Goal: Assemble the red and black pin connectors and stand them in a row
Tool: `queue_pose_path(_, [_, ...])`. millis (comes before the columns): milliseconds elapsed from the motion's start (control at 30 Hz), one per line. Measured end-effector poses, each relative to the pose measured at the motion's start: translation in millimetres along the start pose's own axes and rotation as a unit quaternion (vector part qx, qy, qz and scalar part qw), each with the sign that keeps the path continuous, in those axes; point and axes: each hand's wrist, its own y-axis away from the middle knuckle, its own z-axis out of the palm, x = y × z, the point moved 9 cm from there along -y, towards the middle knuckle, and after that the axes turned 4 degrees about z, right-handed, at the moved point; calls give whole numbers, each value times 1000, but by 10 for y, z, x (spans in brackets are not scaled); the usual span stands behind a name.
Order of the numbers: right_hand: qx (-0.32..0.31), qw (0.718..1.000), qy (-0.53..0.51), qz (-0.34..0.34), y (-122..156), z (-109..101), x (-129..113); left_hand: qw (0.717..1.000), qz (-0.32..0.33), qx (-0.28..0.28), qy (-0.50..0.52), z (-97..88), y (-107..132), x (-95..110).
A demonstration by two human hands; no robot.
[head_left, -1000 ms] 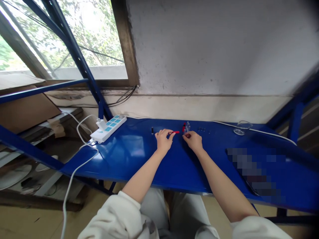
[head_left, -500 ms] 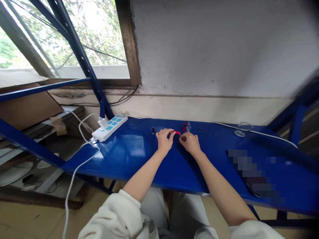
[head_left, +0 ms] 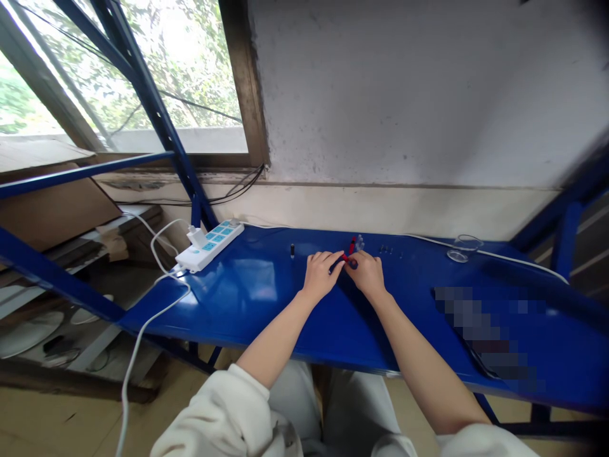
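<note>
My left hand [head_left: 320,274] and my right hand [head_left: 366,273] meet fingertip to fingertip over a blue metal shelf [head_left: 266,298]. Between the fingertips is a small red piece [head_left: 346,258], pinched by both hands. Just behind them stand a small red part [head_left: 353,244] and a few clear small parts [head_left: 360,242]. A small black part [head_left: 292,251] stands upright to the left of my left hand. Several tiny dark parts [head_left: 386,249] lie in a row to the right.
A white power strip [head_left: 209,245] with blue sockets lies at the shelf's back left, its white cable [head_left: 143,330] hanging over the edge. A clear glass dish [head_left: 460,248] and a thin white wire [head_left: 518,261] sit at the back right. Blue frame beams cross on the left.
My hands have closed in on each other; the red piece held by my left hand now sits between both sets of fingertips.
</note>
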Motion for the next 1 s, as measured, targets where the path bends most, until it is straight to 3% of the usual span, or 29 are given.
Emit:
queue_pose_path(267, [4,999,8,-48,15,16,-56,1000,-13,-4,-8,-29,-29,-53])
queue_pose_path(467, [-10,998,-1,-62,26,50,-70,995,10,-66,-67,-57,-178,-50])
queue_pose_path(567, [-7,998,-44,-52,18,33,-67,990,20,-104,-98,-210,-411,-137])
queue_pose_path(667, [-10,996,-74,-53,16,50,-70,984,1,-113,-139,-463,-678,-329])
queue_pose_path(733, [-20,995,-81,-56,19,86,-68,974,-3,-148,-171,-534,-786,-447])
queue_pose_path(867, [-39,994,-80,-56,25,152,-51,938,-10,-257,-234,-406,-743,-649])
queue_pose_path(1000, [-53,994,-81,-52,30,171,-53,925,-25,-281,-256,-284,-615,-802])
